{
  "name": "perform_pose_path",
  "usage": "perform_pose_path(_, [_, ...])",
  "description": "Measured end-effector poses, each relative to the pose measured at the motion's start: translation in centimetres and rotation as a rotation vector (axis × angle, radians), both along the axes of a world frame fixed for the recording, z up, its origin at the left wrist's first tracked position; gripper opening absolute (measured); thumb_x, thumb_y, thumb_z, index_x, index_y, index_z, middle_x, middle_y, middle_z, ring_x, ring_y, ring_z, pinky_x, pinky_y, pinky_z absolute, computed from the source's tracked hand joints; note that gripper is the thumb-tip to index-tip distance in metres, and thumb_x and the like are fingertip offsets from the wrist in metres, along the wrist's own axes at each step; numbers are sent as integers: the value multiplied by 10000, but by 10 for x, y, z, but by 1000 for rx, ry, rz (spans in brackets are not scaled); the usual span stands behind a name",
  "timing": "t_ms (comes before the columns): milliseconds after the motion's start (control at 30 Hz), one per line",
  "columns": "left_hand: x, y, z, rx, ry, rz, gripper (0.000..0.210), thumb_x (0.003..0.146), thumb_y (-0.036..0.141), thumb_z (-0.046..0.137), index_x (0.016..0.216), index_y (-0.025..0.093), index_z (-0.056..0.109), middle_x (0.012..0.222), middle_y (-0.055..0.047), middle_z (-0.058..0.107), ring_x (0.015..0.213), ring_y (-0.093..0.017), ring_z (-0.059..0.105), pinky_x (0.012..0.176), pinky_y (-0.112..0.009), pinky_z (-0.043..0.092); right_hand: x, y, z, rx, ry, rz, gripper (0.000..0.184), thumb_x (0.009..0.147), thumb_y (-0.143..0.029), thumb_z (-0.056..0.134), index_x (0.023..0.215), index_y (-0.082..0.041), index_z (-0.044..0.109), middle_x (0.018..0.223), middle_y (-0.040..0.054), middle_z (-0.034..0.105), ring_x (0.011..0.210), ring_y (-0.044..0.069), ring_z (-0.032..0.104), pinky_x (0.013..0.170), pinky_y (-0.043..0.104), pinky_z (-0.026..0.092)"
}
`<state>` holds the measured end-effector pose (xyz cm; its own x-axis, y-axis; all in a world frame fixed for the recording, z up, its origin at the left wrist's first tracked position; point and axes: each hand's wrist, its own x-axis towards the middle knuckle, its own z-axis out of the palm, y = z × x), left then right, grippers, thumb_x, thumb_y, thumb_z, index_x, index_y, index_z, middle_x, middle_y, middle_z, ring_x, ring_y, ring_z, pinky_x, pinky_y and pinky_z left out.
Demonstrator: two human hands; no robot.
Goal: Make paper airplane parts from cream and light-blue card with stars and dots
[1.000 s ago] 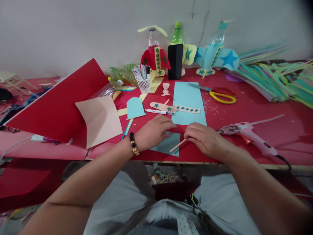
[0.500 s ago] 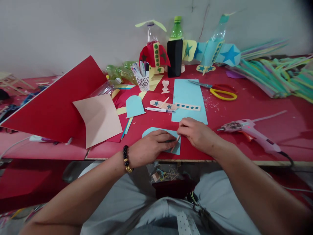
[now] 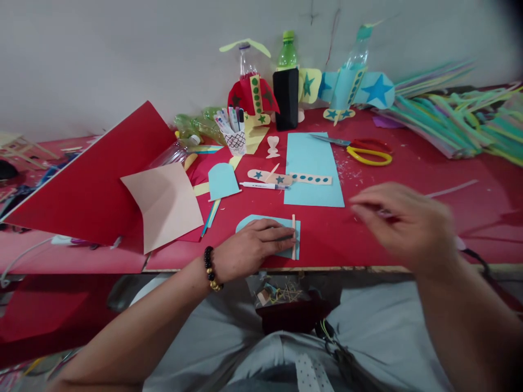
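Note:
My left hand (image 3: 261,239) lies flat over a light blue paper piece (image 3: 245,220) with a rounded left end. Its fingertips rest against a thin pale wooden stick (image 3: 293,239), which lies upright in view along the paper's straight right side. Off the table, my right hand (image 3: 402,223) hovers at the right, smeared by motion, with its fingers curled. It covers most of the pink glue gun; a clear glue stick (image 3: 453,188) shows beyond it.
Beyond my hands lie a blue sheet (image 3: 314,190), scissors (image 3: 370,155), a white pen (image 3: 261,185) and star-marked strips (image 3: 267,176). A cup of pens (image 3: 235,141), a black phone (image 3: 286,98) and bottle planes (image 3: 347,87) stand behind. A red board (image 3: 98,185) leans at left.
My right hand has left the stick and moved right, over the glue gun. The stick has turned from slanted to straight along the paper's edge. My left hand stays on the paper.

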<state>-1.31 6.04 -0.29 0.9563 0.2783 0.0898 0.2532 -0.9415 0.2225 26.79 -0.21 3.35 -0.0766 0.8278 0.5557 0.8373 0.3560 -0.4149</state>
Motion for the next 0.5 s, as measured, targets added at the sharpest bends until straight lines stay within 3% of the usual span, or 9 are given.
perform_pose_path(100, [-1,0,0,6,9,-4,526,884,71,417,1382,241,420,1448,-4,425,1293,-198,376,1091,-374,323,50,-16,1,51,-94,-362,77,799,-291,660,827,-220,655,788,61,686,719,177,636,653,299,471])
perform_pose_path(167, [-1,0,0,9,15,-10,533,875,59,415,1379,234,421,1447,-8,426,1301,-198,371,1089,-373,327,87,-23,-7,-132,-176,-493,233,684,-421,756,804,-241,669,725,47,681,587,151,613,507,274,427])
perform_pose_path(300, [-1,3,-2,-4,26,-11,560,857,40,422,1381,237,410,1438,-13,440,1312,-197,366,1077,-384,340,141,-29,-30,-523,-198,-373,557,531,-612,771,956,-264,680,846,84,714,615,160,641,504,273,418])
perform_pose_path(500, [1,4,0,-1,86,-15,583,869,41,409,1411,252,362,1473,11,387,1293,-208,370,1069,-402,330,150,-27,-45,-619,-247,-465,642,563,-638,682,1062,-233,665,900,95,713,644,237,632,537,330,440])
